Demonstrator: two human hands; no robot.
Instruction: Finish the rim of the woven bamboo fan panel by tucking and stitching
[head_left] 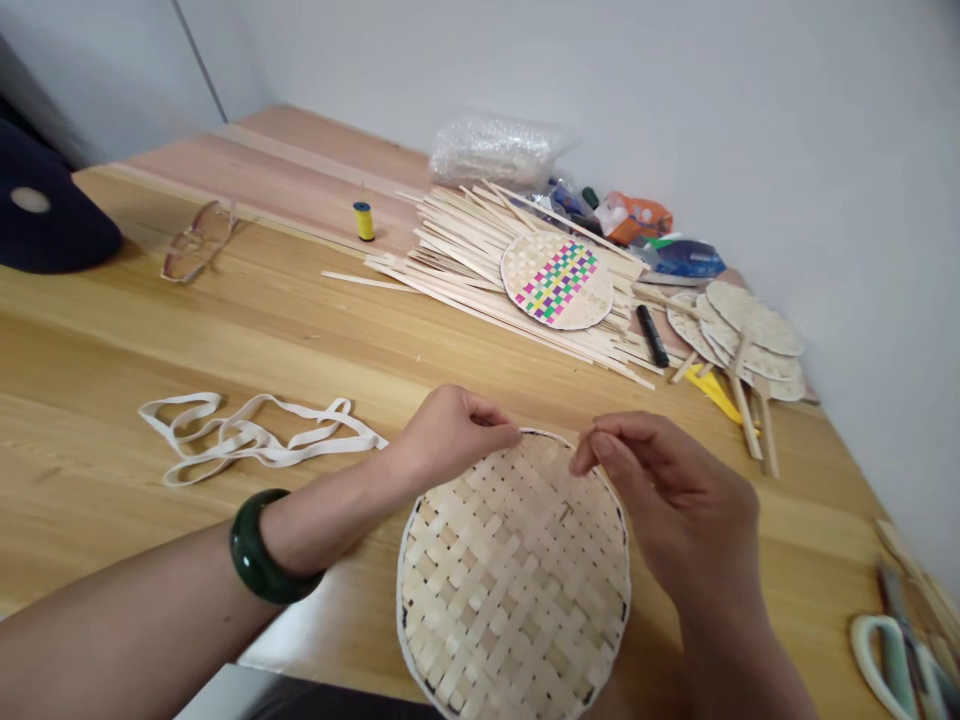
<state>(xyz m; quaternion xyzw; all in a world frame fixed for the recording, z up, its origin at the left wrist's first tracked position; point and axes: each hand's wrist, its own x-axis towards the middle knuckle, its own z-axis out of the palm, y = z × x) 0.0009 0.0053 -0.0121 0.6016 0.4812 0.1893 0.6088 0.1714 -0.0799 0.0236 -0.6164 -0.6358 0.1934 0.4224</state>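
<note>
While the woven disc (517, 590) is before me at the table's (300, 340) near side, its top rim is pinched in my left hand (442, 435); a steady grip with the white edging (400, 590) flat seems best. At its upper right, my right hand's (675, 500) fingertips press together, on what I cannot tell.

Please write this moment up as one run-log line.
left hand: pinching round woven piece at far rim; right hand: pinched near rim, anything held unclear; nearby: loose white band, left of woven piece
</note>
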